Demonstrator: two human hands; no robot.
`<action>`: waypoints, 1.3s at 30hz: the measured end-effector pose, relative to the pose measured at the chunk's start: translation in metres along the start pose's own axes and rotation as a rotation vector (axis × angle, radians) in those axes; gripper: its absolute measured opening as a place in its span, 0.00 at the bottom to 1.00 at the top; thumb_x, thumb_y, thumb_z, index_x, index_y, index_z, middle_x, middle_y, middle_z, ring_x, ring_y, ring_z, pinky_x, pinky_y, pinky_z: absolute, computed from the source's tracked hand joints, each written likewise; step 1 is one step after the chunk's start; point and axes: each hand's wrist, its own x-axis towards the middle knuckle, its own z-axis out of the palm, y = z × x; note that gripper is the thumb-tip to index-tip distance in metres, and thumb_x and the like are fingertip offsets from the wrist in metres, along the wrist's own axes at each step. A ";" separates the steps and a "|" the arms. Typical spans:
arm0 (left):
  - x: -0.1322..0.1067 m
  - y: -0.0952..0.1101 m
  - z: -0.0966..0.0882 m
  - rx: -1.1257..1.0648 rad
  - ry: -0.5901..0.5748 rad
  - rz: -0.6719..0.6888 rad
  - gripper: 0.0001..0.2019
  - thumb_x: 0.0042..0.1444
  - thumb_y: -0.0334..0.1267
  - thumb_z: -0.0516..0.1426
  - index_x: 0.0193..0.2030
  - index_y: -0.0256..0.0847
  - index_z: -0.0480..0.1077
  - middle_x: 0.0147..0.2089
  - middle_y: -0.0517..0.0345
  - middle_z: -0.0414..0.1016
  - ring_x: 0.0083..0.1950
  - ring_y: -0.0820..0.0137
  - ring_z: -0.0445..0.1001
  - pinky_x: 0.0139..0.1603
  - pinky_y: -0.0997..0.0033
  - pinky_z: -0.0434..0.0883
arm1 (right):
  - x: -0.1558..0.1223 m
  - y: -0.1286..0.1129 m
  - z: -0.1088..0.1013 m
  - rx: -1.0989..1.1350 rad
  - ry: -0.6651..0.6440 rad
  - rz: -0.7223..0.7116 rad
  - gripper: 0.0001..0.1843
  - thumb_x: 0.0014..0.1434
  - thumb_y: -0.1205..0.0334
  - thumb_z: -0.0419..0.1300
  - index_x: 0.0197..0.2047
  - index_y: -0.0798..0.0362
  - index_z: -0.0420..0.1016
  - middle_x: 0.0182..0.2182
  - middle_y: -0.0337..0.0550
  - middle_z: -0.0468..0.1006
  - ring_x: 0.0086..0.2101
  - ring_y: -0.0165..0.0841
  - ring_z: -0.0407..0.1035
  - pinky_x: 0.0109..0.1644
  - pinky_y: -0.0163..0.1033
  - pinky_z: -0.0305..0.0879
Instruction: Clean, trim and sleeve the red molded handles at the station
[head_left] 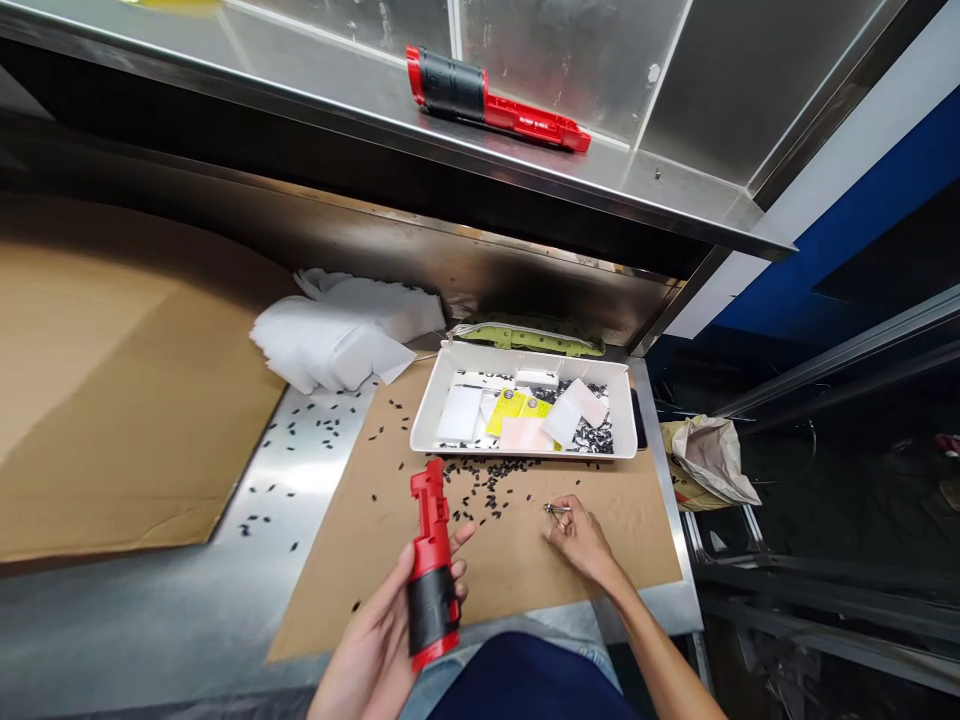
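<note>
My left hand (390, 610) is wrapped round a red and black plastic housing (433, 560), held upright with its narrow red end pointing away from me. My right hand (581, 540) is closed in a pinch over the cardboard sheet (517, 575). Between its fingers sits a small metal tool (556, 509) with a thin tip; its exact kind is too small to make out. Beyond both hands, many small black parts (491, 480) lie scattered on the cardboard. A second red and black housing (480, 98) rests on the metal shelf above.
A white tray (525, 452) with black bits, yellow labels and white pads stands at the back. Behind it lies a green pouch (529, 337). White foam sheets (345, 330) and a large cardboard box (127, 380) are on the left. A paper bag (709, 460) hangs on the right.
</note>
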 end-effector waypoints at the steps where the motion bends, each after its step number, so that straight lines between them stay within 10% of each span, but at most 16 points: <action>1: -0.001 0.001 0.002 -0.020 -0.016 0.000 0.16 0.60 0.34 0.59 0.53 0.30 0.74 0.38 0.47 0.78 0.36 0.66 0.76 0.40 0.69 0.78 | -0.002 0.000 -0.001 -0.023 0.019 -0.009 0.15 0.64 0.53 0.60 0.46 0.56 0.71 0.26 0.33 0.72 0.25 0.27 0.67 0.33 0.37 0.68; 7: -0.003 0.003 0.009 -0.064 -0.104 -0.034 0.13 0.59 0.31 0.59 0.50 0.29 0.77 0.41 0.43 0.79 0.35 0.68 0.76 0.41 0.68 0.78 | -0.012 -0.023 -0.024 -0.098 0.128 -0.114 0.08 0.62 0.64 0.55 0.42 0.56 0.73 0.25 0.38 0.74 0.26 0.31 0.69 0.34 0.38 0.66; 12: -0.007 0.001 0.021 -0.093 -0.013 0.051 0.10 0.61 0.29 0.57 0.44 0.26 0.78 0.40 0.37 0.80 0.43 0.58 0.80 0.49 0.55 0.79 | -0.048 -0.087 -0.069 -0.003 0.119 -0.293 0.11 0.63 0.57 0.56 0.44 0.52 0.76 0.36 0.44 0.78 0.34 0.33 0.73 0.33 0.34 0.68; 20: -0.022 -0.003 0.039 -0.221 -0.177 -0.042 0.15 0.65 0.34 0.52 0.41 0.32 0.80 0.39 0.43 0.82 0.51 0.52 0.78 0.53 0.54 0.77 | -0.111 -0.171 -0.087 0.034 0.335 -0.673 0.15 0.63 0.52 0.60 0.51 0.48 0.71 0.23 0.35 0.75 0.19 0.28 0.65 0.21 0.31 0.64; 39: -0.030 -0.011 0.038 -0.104 -0.087 -0.038 0.13 0.58 0.31 0.61 0.51 0.34 0.76 0.51 0.35 0.79 0.54 0.50 0.77 0.45 0.60 0.80 | -0.125 -0.180 -0.073 0.063 0.560 -0.648 0.16 0.67 0.48 0.54 0.37 0.49 0.73 0.17 0.35 0.73 0.14 0.26 0.63 0.20 0.32 0.62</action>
